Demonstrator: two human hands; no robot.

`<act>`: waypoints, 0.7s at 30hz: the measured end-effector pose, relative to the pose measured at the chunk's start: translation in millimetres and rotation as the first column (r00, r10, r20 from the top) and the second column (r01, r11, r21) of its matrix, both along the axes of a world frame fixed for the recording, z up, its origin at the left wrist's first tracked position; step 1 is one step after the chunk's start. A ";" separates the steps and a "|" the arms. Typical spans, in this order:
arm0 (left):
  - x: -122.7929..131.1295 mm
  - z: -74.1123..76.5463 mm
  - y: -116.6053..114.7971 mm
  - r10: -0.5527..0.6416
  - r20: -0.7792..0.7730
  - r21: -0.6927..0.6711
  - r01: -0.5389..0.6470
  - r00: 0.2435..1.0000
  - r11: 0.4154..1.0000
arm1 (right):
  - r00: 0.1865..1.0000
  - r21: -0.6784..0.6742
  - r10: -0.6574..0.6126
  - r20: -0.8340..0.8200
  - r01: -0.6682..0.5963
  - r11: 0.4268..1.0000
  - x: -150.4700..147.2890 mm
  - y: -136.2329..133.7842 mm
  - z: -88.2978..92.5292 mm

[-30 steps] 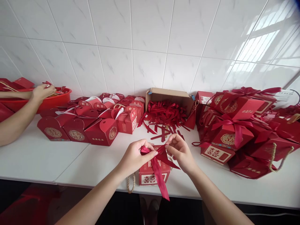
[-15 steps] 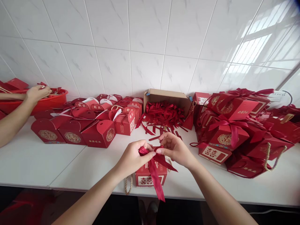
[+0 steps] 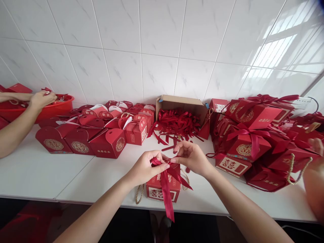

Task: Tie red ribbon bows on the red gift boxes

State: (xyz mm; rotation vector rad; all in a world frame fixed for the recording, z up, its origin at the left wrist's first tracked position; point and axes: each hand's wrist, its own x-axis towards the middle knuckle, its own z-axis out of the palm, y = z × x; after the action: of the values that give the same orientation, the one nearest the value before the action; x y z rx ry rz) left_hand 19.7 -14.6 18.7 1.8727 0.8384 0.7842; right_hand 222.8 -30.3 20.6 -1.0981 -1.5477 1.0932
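Left hand [image 3: 149,168] pinching red ribbon [image 3: 166,194], right hand [image 3: 192,158] pinching it just beside with fingertips, red box [image 3: 152,189] beneath at table [image 3: 113,175] edge: lay ribbon flat, anchor 1 side, snug the other evenly, don't dent the box.

The box [image 3: 154,185] stood near the front edge of the table [image 3: 37,173], between my left hand [image 3: 145,170] and right hand [image 3: 193,160], with a ribbon [image 3: 166,192] over its top and front. Behind it I noted a carton [image 3: 181,100], with loose ribbons [image 3: 177,119] in it and before it. To the left sat grouped boxes [image 3: 107,143]; further left, a co-worker's hand [image 3: 42,101] was over a basin [image 3: 59,108]. Stacked boxes [image 3: 255,143] lay to the right. The wall [image 3: 121,30] stood behind everything.
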 end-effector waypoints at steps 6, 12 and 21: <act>2.1 -1.7 0.5 0.015 -0.004 0.006 -0.015 1.000 1.000 | 0.997 0.075 -0.070 0.018 0.068 0.995 3.1 -1.1 -10.1; 2.4 -2.4 -0.9 0.021 -0.006 -0.022 -0.021 1.000 1.000 | 0.981 0.030 -0.171 -0.089 0.175 0.984 0.6 -5.0 -13.6; 4.8 -1.9 -1.1 0.046 0.003 -0.026 -0.046 0.999 0.999 | 0.988 -0.102 0.014 0.152 0.002 0.995 10.8 -7.6 0.8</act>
State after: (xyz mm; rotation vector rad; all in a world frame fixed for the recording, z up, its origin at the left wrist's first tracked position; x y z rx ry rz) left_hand 24.6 -15.7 16.8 1.8347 0.8879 0.8010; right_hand 233.6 -37.9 21.4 -1.2728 -1.6297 1.1244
